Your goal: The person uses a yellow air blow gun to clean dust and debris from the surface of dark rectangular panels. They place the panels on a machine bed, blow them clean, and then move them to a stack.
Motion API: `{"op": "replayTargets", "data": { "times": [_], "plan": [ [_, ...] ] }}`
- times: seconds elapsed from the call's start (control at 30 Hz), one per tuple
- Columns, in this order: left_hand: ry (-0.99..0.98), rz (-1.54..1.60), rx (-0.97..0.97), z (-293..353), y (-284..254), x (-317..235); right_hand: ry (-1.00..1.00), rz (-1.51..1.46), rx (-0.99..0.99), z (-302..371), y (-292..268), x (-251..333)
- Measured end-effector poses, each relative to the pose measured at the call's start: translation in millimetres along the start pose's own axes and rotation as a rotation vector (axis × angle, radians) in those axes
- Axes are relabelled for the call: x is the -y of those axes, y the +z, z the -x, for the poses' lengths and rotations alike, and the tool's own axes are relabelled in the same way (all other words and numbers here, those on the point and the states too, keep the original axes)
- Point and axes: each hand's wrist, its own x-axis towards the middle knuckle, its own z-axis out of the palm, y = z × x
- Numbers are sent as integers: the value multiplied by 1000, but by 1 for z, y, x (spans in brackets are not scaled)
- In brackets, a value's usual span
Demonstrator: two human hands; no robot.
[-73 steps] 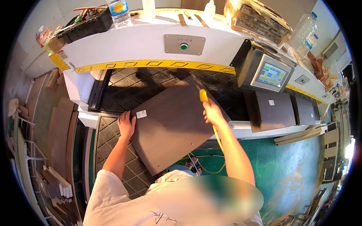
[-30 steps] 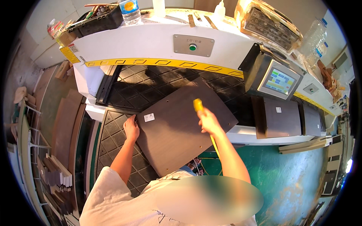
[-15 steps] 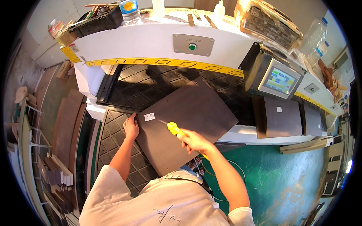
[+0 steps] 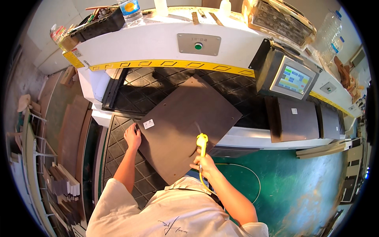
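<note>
A dark brown panel [image 4: 177, 130] lies turned cornerwise, partly over the black machine bed and partly over the tiled black surface on my side. It carries a white label [image 4: 148, 124] near its left corner and a few small holes. My left hand [image 4: 133, 137] grips the panel's left edge, the thumb side on top. In my right hand [image 4: 205, 164] is a yellow air blow gun [image 4: 202, 143], its thin nozzle pointing away from me over the panel. A yellow hose runs down from the gun toward my waist. The right fingers wrap its handle.
A white machine beam with a yellow strip [image 4: 169, 64] and a green button [image 4: 198, 46] spans the far side. A touch screen [image 4: 293, 77] juts out at right. More brown panels [image 4: 299, 122] stand beyond it. Stacked boards [image 4: 63, 179] fill the left; a hose loops over the green floor [image 4: 284, 185].
The blow gun has swung right and nearer to me, its nozzle turning from leftward to away. The panel has shifted slightly left and turned a little, my left hand staying at its edge.
</note>
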Motion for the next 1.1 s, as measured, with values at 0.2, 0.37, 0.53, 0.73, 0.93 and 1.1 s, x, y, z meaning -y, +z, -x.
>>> {"op": "replayTargets", "data": {
  "times": [0.2,0.37,0.53,0.73,0.93,1.1],
  "plan": [
    [-16,-127,92,30,-28,-14,-113,-149,-163,-49,19,53],
    [-147,220,489,168,-75,-79,-419,-198,-126,-28,-54,92],
    [305,257,318,165,-31,-107,-278,-40,-143,-14,-94,35],
    [279,-49,263,73,21,-140,-247,27,-107,-44,-63,4],
    [260,-100,228,30,32,-135,-321,109,-25,-49,-62,29],
    [257,-112,218,-25,42,-129,-160,439,-3,-24,-70,15]
  ]
}}
